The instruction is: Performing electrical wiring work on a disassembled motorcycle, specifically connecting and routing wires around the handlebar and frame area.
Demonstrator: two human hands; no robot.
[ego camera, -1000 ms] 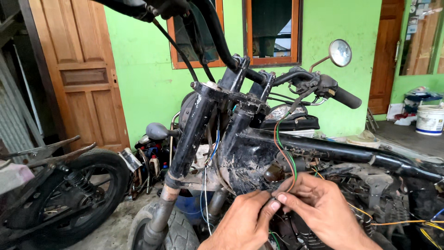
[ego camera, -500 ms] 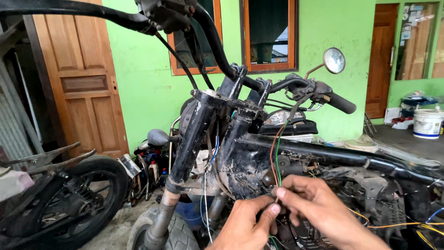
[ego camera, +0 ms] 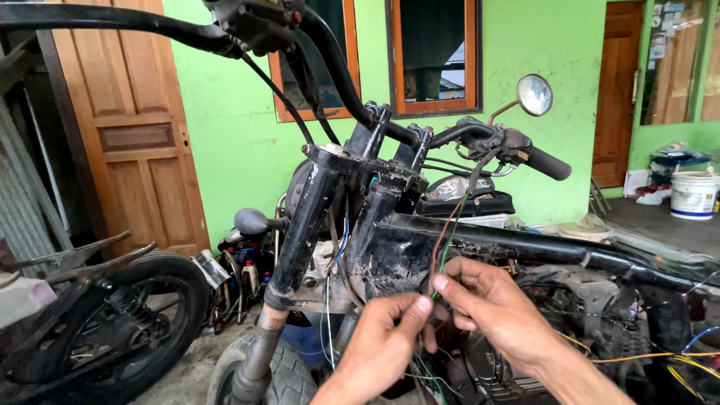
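Right now you are working on the loose wires (ego camera: 444,238) that drop from the handlebar (ego camera: 420,135) of the stripped black motorcycle frame (ego camera: 525,251). Your left hand (ego camera: 386,341) pinches the lower ends of the red and green leads between thumb and forefinger, fingers closed tight on them. Your right hand (ego camera: 491,311) meets it from the right, its fingertips closed on the same strands just beside the left thumb, so both hands hold the wires at one spot, near the middle of the scene and in front of the steering head (ego camera: 375,176). By the look of it, you are at the stage of sorting or joining the leads; whether the ends are bare or already twisted is too small to tell. The next move probably calls for steady fingers and a little slack, since the wires run taut upward. A second wheel (ego camera: 112,330) stands at the near left, a white bucket (ego camera: 694,195) at the far right.
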